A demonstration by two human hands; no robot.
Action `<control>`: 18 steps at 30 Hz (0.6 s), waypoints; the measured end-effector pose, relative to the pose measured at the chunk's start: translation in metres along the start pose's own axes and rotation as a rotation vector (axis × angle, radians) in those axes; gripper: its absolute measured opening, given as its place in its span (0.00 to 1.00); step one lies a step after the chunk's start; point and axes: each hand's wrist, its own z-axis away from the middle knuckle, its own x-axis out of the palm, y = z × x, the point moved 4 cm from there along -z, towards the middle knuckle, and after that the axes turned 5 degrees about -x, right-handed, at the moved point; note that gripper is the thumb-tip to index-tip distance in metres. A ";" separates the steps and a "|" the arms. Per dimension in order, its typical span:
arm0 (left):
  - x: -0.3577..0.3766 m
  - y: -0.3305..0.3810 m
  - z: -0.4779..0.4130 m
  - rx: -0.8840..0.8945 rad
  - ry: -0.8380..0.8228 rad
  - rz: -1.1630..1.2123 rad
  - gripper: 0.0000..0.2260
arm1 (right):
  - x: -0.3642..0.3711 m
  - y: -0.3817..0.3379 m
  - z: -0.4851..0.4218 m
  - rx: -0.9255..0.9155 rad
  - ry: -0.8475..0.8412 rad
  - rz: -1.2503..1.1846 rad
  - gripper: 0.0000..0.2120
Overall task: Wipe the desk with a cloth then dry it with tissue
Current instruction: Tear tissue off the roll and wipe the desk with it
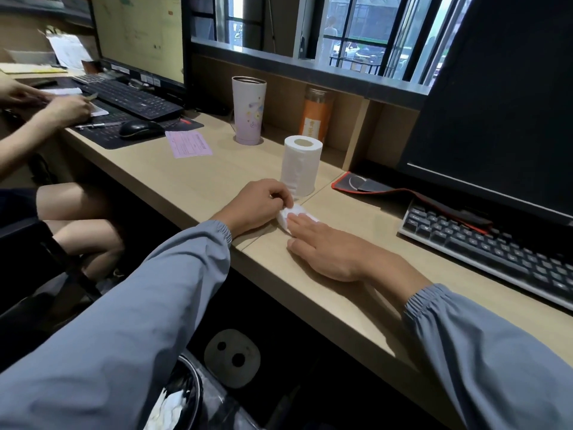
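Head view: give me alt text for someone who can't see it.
Both hands press a small white tissue on a tan desk: left hand pinching its edge, right hand flat on it. A tissue roll stands just behind, a keyboard to the right.

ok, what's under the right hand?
A folded white tissue lies flat on the desk under the right hand's fingertips; the left hand pinches its far edge. How far it extends beneath the fingers is hidden.

Both arms wear loose, grey-blue long sleeves [148,311] with gathered elastic cuffs; the left hand [257,203] and right hand [331,249] are bare, without gloves.
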 end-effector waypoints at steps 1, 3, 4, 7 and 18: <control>0.000 0.000 0.001 -0.005 -0.003 0.004 0.15 | -0.003 0.001 -0.002 0.006 0.003 -0.005 0.28; 0.000 0.002 0.002 -0.008 -0.012 0.006 0.14 | -0.007 -0.003 -0.005 0.031 0.019 0.008 0.28; 0.000 0.004 0.004 -0.006 -0.009 0.013 0.14 | -0.005 -0.010 -0.005 0.033 0.031 0.027 0.29; 0.000 0.006 0.006 -0.018 0.004 0.076 0.12 | 0.011 -0.042 0.005 -0.063 0.057 0.080 0.30; -0.001 0.007 0.010 -0.048 -0.007 0.068 0.09 | 0.034 -0.071 0.021 -0.098 0.074 0.062 0.35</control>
